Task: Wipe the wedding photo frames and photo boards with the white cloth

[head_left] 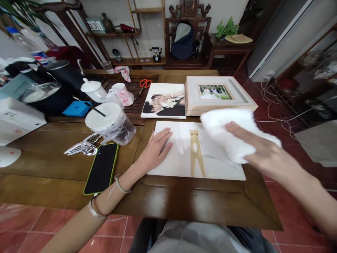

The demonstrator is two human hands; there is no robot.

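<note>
A white board (pixel 184 161) lies face down on the wooden table (pixel 184 200), with a tan wooden stand leg (pixel 196 153) fixed along its middle. My left hand (pixel 156 149) rests flat on the board's left edge, fingers stretched out. My right hand (pixel 259 149), blurred by motion, holds a white cloth (pixel 231 131) over the board's right part. Behind the board lie a printed photo panel (pixel 164 101) and a framed photo (pixel 218 94).
A green-cased phone (pixel 102 168) lies left of my arm, beside a metal clip (pixel 83 147) and a lidded plastic cup (pixel 109 123). Orange scissors (pixel 144 84), a white teapot (pixel 93 89) and boxes crowd the table's left. Cables (pixel 279 112) trail on the red tiled floor at right.
</note>
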